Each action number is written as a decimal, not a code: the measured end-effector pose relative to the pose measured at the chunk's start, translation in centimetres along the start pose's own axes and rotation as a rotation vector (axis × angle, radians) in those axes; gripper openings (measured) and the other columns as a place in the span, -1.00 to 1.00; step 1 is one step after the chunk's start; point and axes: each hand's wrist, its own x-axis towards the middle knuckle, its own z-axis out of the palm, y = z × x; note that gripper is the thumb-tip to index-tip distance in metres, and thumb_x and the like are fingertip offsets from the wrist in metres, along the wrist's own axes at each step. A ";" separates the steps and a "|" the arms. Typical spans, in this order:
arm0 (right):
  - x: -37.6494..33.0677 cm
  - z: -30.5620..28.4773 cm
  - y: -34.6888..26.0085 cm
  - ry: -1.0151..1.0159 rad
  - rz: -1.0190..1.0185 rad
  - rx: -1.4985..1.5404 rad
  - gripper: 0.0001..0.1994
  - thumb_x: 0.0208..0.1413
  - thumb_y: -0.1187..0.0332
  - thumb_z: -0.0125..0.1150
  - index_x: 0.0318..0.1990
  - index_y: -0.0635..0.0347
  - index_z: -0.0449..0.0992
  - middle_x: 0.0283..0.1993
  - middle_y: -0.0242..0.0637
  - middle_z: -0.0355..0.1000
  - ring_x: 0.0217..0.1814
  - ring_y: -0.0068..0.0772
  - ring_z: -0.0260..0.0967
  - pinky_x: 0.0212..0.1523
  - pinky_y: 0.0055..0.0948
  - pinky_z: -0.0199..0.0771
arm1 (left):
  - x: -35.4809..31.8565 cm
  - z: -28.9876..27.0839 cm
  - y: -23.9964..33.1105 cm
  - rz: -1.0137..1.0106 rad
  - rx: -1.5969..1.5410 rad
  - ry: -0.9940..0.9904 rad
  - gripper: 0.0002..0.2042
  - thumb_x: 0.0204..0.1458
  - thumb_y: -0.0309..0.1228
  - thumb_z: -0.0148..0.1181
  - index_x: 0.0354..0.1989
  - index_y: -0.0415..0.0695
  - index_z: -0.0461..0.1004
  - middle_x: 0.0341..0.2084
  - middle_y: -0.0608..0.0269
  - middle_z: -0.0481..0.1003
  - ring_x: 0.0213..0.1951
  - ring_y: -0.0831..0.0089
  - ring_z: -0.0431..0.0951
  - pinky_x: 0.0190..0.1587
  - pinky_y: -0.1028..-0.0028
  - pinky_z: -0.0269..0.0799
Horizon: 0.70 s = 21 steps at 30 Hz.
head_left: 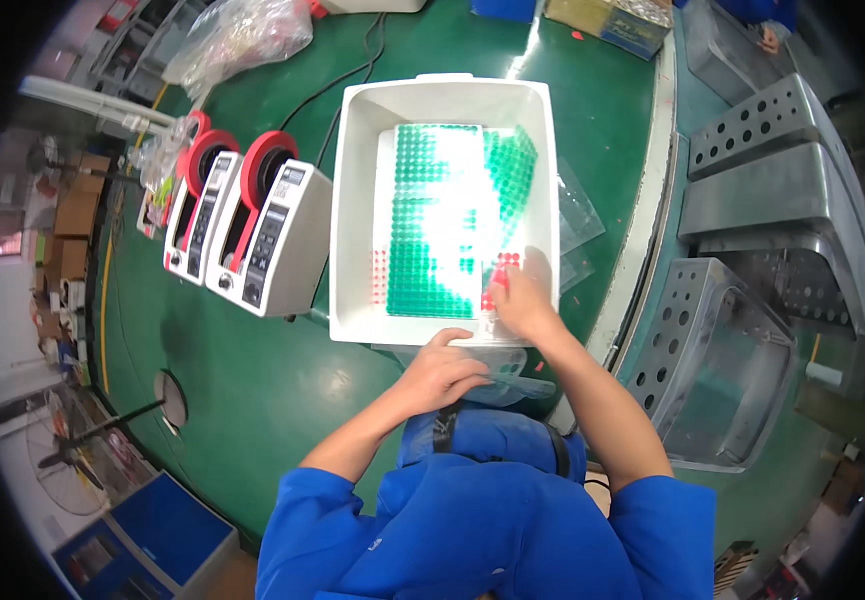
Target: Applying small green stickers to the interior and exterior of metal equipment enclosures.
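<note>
**Hands at a white bin of dotted sheets**

While I watch from the head camera, I see a white plastic bin (352, 200) on a green desk (252, 390), holding a sheet of green dots (430, 240) washed out by glare in its middle. My right hand (522, 300) rests at the bin's 5 o'clock corner, its fingers (508, 283) curled narrowly onto a small patch of red dots (500, 280); I cannot tell whether they pinch one dot or only press on it. My left hand (440, 372) lies on the near rim at 6 o'clock, fingers loosely bent over a clear plastic bag (512, 385), seemingly holding it down.

To work well here, I judge the left hand should steady bin and bag while the right lifts a single dot cleanly, without dragging its neighbours.

The green sheet lies flat, its long axis running from 6 to 12 o'clock, away from the body, slightly skewed inside the bin.

At 9 o'clock stand two white tape dispensers (267, 235) with red rolls. At 3 o'clock sit perforated metal parts (782, 180).
</note>
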 end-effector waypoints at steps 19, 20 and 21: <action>-24.2 -15.3 2.4 -0.075 -0.381 0.227 -0.57 -0.25 0.43 0.30 -0.12 0.24 0.39 -0.21 -0.19 0.40 -0.14 -0.25 0.34 -0.18 -0.41 0.33 | -0.2 11.3 14.7 -0.347 -0.337 0.315 -0.85 -0.15 -0.42 0.25 -0.51 -0.25 0.44 -0.78 0.20 0.32 -0.73 0.53 0.25 -0.65 0.57 0.17; -25.8 -15.9 3.6 0.023 -0.427 0.163 -0.66 -0.22 0.42 0.28 -0.20 0.23 0.42 -0.29 -0.21 0.41 -0.25 -0.21 0.35 -0.27 -0.40 0.34 | 0.2 12.7 16.0 -0.355 -0.343 0.326 -0.84 -0.15 -0.42 0.25 -0.52 -0.25 0.44 -0.79 0.22 0.31 -0.73 0.59 0.23 -0.65 0.58 0.16; -27.1 -16.4 5.1 0.052 -0.412 0.197 -0.68 -0.22 0.42 0.28 -0.22 0.24 0.42 -0.30 -0.20 0.41 -0.27 -0.21 0.36 -0.28 -0.41 0.35 | 0.6 14.2 16.9 -0.348 -0.338 0.348 -0.84 -0.15 -0.42 0.25 -0.53 -0.26 0.44 -0.79 0.23 0.31 -0.71 0.62 0.23 -0.65 0.58 0.16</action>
